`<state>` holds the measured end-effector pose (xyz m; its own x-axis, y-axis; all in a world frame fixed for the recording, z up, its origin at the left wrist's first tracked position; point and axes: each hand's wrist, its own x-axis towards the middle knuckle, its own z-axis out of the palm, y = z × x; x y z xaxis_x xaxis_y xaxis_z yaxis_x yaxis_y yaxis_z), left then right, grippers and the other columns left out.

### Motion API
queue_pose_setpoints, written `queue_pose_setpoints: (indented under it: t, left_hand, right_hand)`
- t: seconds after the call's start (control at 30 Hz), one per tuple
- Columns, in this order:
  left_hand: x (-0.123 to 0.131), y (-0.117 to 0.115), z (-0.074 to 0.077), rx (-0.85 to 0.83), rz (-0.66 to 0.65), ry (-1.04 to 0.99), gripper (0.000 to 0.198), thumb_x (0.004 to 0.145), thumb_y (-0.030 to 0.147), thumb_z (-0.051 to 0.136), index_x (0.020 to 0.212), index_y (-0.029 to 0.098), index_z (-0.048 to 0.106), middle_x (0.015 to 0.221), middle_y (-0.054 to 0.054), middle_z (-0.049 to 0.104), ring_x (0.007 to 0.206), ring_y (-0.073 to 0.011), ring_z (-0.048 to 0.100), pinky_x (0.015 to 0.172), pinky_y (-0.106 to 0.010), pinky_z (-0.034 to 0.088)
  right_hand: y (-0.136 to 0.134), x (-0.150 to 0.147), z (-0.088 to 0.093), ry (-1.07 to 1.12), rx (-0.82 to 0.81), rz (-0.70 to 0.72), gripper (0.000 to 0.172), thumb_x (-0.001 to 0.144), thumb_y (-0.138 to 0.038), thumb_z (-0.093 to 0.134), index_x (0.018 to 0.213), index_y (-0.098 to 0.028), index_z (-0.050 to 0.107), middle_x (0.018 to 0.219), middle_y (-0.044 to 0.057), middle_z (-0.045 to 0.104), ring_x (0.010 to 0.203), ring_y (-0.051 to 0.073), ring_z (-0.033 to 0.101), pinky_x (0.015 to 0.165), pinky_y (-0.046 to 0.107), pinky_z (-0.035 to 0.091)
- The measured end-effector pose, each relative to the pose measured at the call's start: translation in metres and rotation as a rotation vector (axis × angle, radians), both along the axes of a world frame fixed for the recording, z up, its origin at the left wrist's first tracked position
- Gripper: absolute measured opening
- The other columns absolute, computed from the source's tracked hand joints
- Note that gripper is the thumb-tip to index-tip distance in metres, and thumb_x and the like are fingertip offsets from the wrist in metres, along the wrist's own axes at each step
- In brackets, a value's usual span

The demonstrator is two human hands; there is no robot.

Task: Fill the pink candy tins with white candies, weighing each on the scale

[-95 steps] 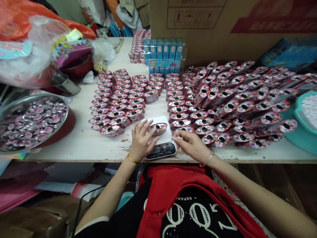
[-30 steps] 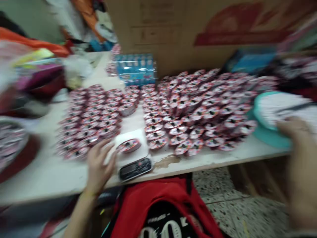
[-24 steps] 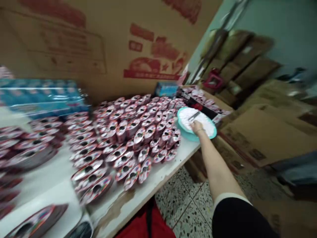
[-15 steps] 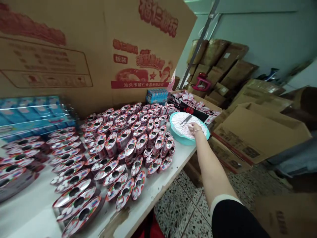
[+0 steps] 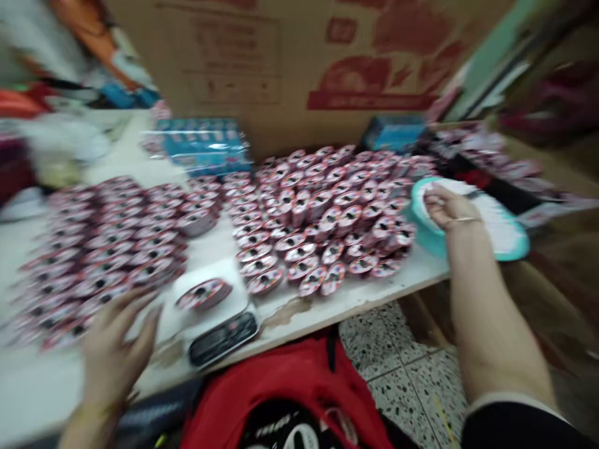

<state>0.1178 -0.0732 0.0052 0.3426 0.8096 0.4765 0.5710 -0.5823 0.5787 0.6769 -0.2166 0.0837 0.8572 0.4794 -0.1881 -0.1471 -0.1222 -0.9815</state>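
One oval tin [image 5: 203, 294] sits on the digital scale [image 5: 216, 324] at the front edge of the worktop [image 5: 374, 290], and its weighing seems unfinished. The left hand [image 5: 115, 352] hovers beside the scale, fingers spread and empty; the right hand [image 5: 444, 206] reaches into the teal bowl [image 5: 468, 252] of white candies [image 5: 496, 221], fingers bunched, though blur hides whether they grip any. The neat rows of tins [image 5: 107, 240] on the left suggest much is done, the loose heap of tins [image 5: 327, 212] by the bowl much left.
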Motion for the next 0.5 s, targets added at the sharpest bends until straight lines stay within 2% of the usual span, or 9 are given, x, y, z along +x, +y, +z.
queue_pose_setpoints:
  t: [0.07,0.17,0.23,0.3,0.4,0.5]
  left_hand:
    - [-0.019,-0.01,-0.001,0.065,0.032,0.103,0.021,0.081,0.034,0.057,0.101,0.031,0.062,0.106,-0.001,0.06,0.097,-0.0221,0.056,0.093,-0.044,0.044]
    - [-0.026,-0.019,-0.007,0.072,0.042,0.147,0.021,0.084,0.031,0.052,0.099,0.02,0.063,0.103,-0.008,0.061,0.097,-0.0209,0.057,0.089,-0.039,0.046]
    - [-0.025,-0.025,-0.011,0.057,0.044,0.138,0.021,0.085,0.029,0.051,0.1,0.019,0.062,0.104,-0.009,0.06,0.099,-0.02,0.056,0.089,-0.037,0.046]
    - [-0.024,-0.033,-0.013,0.039,0.03,0.121,0.02,0.085,0.027,0.051,0.101,0.019,0.062,0.105,-0.009,0.06,0.1,-0.0195,0.056,0.089,-0.036,0.046]
    - [-0.027,-0.044,-0.015,0.012,0.011,0.103,0.02,0.086,0.026,0.051,0.101,0.019,0.061,0.105,-0.009,0.059,0.1,-0.0194,0.056,0.089,-0.036,0.045]
    - [-0.031,-0.048,-0.018,-0.022,0.006,0.093,0.02,0.086,0.025,0.05,0.102,0.02,0.061,0.105,-0.009,0.059,0.1,-0.0194,0.055,0.09,-0.036,0.044]
  right_hand:
    - [0.029,-0.056,0.003,0.046,0.035,0.176,0.023,0.082,-0.005,0.048,0.065,-0.019,0.044,0.059,-0.004,0.037,0.047,0.003,0.034,0.042,0.021,0.024]
    - [0.065,-0.167,0.005,0.204,0.135,0.583,0.008,0.075,-0.01,0.058,0.076,-0.018,0.056,0.065,-0.002,0.045,0.05,0.003,0.036,0.042,0.02,0.022]
    - [0.082,-0.242,0.0,0.337,0.163,0.792,0.012,0.069,-0.013,0.064,0.079,-0.016,0.058,0.068,-0.001,0.051,0.052,0.004,0.041,0.041,0.018,0.022]
    - [0.097,-0.302,-0.011,0.422,0.124,0.95,0.013,0.069,-0.017,0.066,0.079,-0.016,0.058,0.064,-0.001,0.053,0.049,0.004,0.039,0.04,0.017,0.022]
    - [0.115,-0.355,-0.031,0.457,0.036,1.071,0.007,0.071,-0.017,0.064,0.074,-0.015,0.058,0.055,-0.003,0.05,0.045,0.004,0.038,0.039,0.016,0.023]
    - [0.125,-0.378,-0.046,0.356,-0.045,1.125,0.003,0.073,-0.012,0.06,0.071,-0.014,0.058,0.051,-0.004,0.05,0.044,0.004,0.039,0.041,0.016,0.026]
